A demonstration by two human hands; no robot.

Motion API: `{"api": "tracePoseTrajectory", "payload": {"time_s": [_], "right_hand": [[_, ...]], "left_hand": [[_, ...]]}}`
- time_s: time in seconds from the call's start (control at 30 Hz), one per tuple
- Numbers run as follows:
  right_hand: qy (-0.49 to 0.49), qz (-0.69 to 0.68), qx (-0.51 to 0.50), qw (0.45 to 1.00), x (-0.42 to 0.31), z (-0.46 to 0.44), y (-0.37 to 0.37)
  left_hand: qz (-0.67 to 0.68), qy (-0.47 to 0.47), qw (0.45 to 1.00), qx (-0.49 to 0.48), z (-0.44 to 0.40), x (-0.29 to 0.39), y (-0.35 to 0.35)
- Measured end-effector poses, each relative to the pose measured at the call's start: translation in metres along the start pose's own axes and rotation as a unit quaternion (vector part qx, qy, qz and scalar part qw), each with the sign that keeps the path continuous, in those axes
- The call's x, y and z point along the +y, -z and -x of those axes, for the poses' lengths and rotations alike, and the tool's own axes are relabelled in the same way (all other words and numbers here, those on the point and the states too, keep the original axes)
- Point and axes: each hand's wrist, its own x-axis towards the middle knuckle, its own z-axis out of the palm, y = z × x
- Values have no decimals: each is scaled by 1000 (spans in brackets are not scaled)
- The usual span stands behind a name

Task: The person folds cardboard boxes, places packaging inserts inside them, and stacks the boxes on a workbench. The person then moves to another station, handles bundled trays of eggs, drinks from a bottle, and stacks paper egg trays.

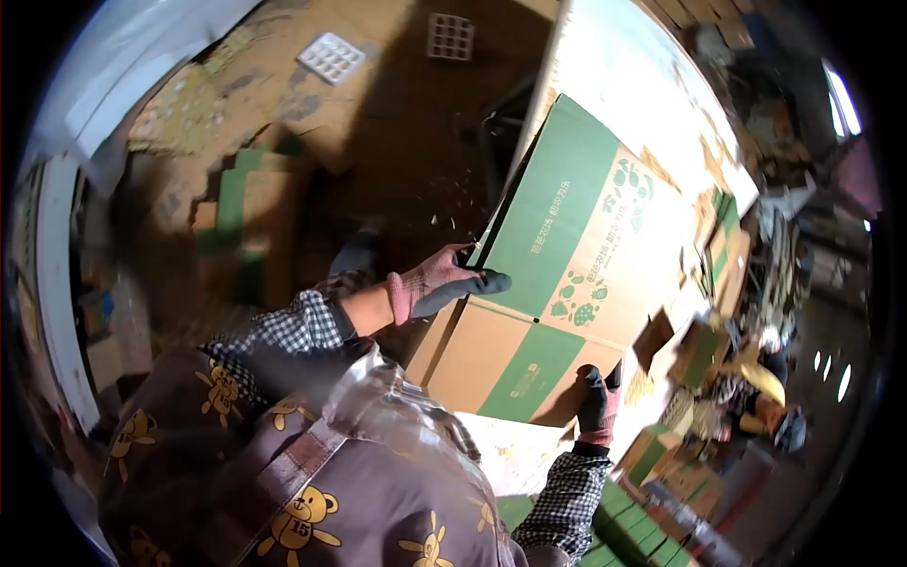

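Note:
A brown cardboard box [567, 255] with green bands, white lettering and green fruit prints lies on a pale worktop in front of me. It looks mostly flat, with its lower flap panel [501, 364] towards my body. My left hand [444, 285], in a pink glove with dark grey fingertips, grips the box's left edge near the fold, dark fingertips over the top face. At the flap's right end, my right hand [599, 408], gloved alike, is closed around the cardboard edge. Part of each hand's grip is hidden by the cardboard.
The bright worktop [652, 66] reaches beyond the box. More green-and-brown cartons [652, 454] stand at the lower right, near another person [765, 402]. On the floor to the left are folded cartons [250, 208] and a white tray [331, 59].

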Motion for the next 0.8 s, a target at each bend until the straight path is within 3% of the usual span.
{"api": "tracePoseTrajectory", "payload": {"time_s": [0.07, 0.13, 0.2, 0.27, 0.33, 0.4, 0.43, 0.47, 0.5, 0.53, 0.57, 0.6, 0.63, 0.67, 0.7, 0.73, 0.8], "right_hand": [[18, 31, -16, 999, 7, -20, -17], [-10, -7, -16, 1000, 16, -37, -25], [-66, -77, -36, 994, 47, -62, -4], [-16, -134, -102, 986, 53, -70, -7], [-20, -165, -141, 976, 56, -76, -6], [-41, -204, -173, 963, 57, -79, 1], [-46, -206, -168, 963, 59, -78, 6], [-64, -214, -143, 964, 59, -78, 10], [-78, -224, -115, 965, 64, -72, 14], [-84, -227, -98, 965, 66, -64, 12], [-107, -280, -135, 944, 64, -54, 10], [-117, -334, -166, 920, 61, -45, 15], [-93, -334, -116, 931, 79, -36, 29], [-39, -252, 78, 964, 137, -18, 78], [-19, -315, 30, 948, 147, 19, 84], [9, -373, -24, 928, 154, 47, 84], [-54, -443, 51, 893, 143, 89, 46]], "left_hand": [[22, -16, 999, 37, 15, 14, 18], [-106, -22, 982, 156, 28, 26, 43], [-148, -58, 960, 229, 50, 7, 109], [40, -117, 956, 268, 80, -16, 176], [-82, -88, 907, 404, 136, 46, 166], [10, -103, 929, 356, 194, 83, 196], [-8, -169, 876, 451, 232, 74, 228], [-103, -68, 901, 417, 259, 100, 266], [-376, -83, 822, 421, 285, 96, 270], [-618, -97, 681, 381, 317, 92, 280], [-739, -101, 575, 337, 369, 74, 387], [-593, -69, 661, 454, 371, 63, 422], [-662, 94, 572, 476, 362, 71, 428], [-710, 245, 453, 480, 340, 76, 406], [-725, 231, 467, 451, 332, 59, 410], [-658, 168, 552, 484, 306, 25, 419], [-488, 45, 690, 533, 265, -16, 428]]}}
